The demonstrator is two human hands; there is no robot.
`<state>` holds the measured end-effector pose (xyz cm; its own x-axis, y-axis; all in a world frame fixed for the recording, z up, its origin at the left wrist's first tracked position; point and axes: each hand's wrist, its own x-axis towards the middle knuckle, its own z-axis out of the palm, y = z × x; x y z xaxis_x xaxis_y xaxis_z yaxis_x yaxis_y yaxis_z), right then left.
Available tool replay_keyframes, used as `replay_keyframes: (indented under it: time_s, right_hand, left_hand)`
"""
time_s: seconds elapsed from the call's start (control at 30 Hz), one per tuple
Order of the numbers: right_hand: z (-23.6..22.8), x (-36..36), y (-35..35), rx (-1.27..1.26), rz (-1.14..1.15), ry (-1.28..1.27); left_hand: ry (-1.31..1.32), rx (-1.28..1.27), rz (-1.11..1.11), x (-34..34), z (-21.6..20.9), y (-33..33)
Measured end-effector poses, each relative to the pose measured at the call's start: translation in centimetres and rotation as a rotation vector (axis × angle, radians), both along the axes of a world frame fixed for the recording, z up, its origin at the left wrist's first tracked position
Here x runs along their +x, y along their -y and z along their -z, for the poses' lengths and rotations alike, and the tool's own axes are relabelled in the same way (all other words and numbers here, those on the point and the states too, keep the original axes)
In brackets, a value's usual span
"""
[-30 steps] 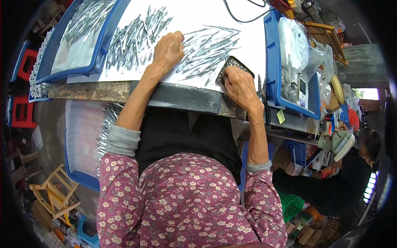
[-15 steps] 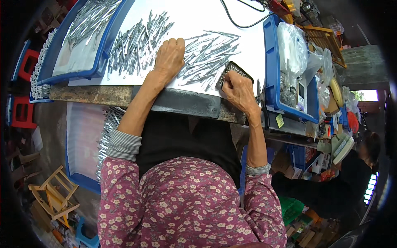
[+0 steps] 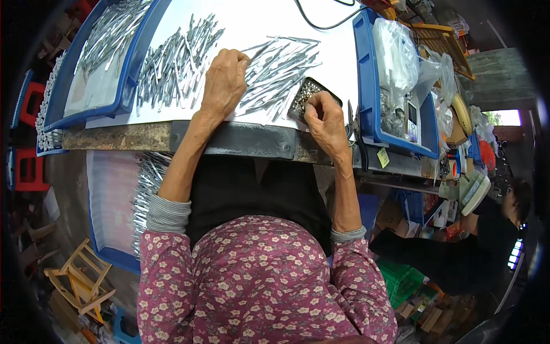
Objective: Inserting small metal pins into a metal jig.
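Observation:
My left hand (image 3: 223, 83) is closed above the white tabletop sheet, between two heaps of thin grey metal strips. A strip (image 3: 256, 53) slants away from its fingertips and appears pinched there. The left heap (image 3: 180, 66) lies beside that hand, and the right heap (image 3: 281, 74) spreads out beyond it. Near the table's front edge, my right hand (image 3: 327, 121) has thumb and forefinger pressed together over a small dark tray (image 3: 302, 98) of tiny shiny metal parts. Whatever that pinch contains is too small to make out.
A blue bin (image 3: 123, 94) with more strips stands at the left. On the right, another blue bin (image 3: 366, 69) contains plastic bags and a phone; pliers (image 3: 356, 129) lie beside it. A cable (image 3: 321, 26) crosses the far side. Another person (image 3: 487, 246) is at the far right.
The view has shifted slightly, so the table appears farther left. My right fingers have drawn back a little from the small tray. The strip at my left fingertips slants more steeply.

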<state>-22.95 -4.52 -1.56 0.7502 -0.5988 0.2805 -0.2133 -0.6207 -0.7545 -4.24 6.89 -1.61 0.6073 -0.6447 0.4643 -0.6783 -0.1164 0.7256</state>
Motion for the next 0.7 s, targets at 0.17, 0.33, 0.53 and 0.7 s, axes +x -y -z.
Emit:
replay_keyframes:
  time_s: [0.17, 0.33, 0.53, 0.7]
  right_hand:
    - [-0.2, -0.3, -0.1, 0.246, 0.028, 0.036]
    - [-0.7, -0.5, -0.3, 0.488, 0.021, 0.117]
    - [-0.9, -0.7, -0.6, 0.672, -0.039, 0.229]
    - [-0.4, -0.8, -0.3, 0.707, -0.085, 0.278]
  left_hand:
    - [-0.650, -0.172, 0.301, -2.8, -1.3, -0.4]
    - [-0.880, -0.182, 0.511, -5.3, -2.3, -0.5]
    - [-1.105, -0.231, 0.557, -6.9, -1.8, 0.0]
    - [-1.180, -0.262, 0.538, -7.2, -1.2, -0.1]
